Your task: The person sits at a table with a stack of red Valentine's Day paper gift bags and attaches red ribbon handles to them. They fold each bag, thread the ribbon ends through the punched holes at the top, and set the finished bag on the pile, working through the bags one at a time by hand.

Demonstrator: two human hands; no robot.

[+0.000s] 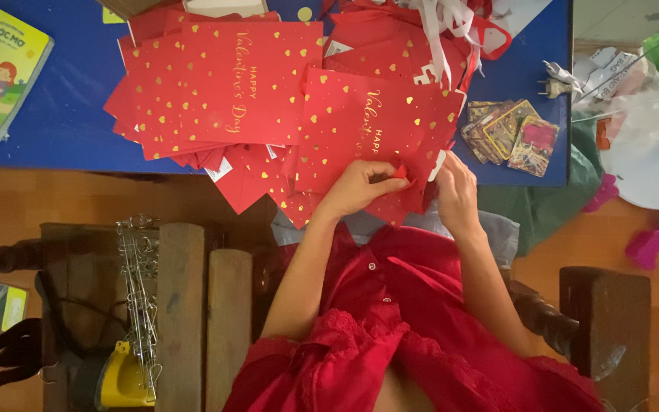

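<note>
At the near edge of the blue table (55,122), toward its right half, the person's left hand (360,185) and right hand (457,192) are working close together on a red paper bag (371,126). The left hand's fingers (387,174) are pinching a red fold at the bag's lower edge, and the right hand is closing on the same edge just beside it, next to a small white tag (438,164). The two hands are near each other but not touching.

The bag is lying flat, tilted, overhanging the table's near edge. It is bright red, scattered with small gold hearts, and carrying gold cursive lettering down its middle. More bags of the same kind are lying in a fanned pile (215,84) across the table's middle, overlapping one another and the bag in hand.

At the far left corner a children's book (1,69) with a yellow-green cover and cartoon figures is resting. Near the right edge a small stack of square cards (512,133) with gold borders is spreading out. At the far edge, white and red ribbons (451,23) are tangling over the bags.
</note>
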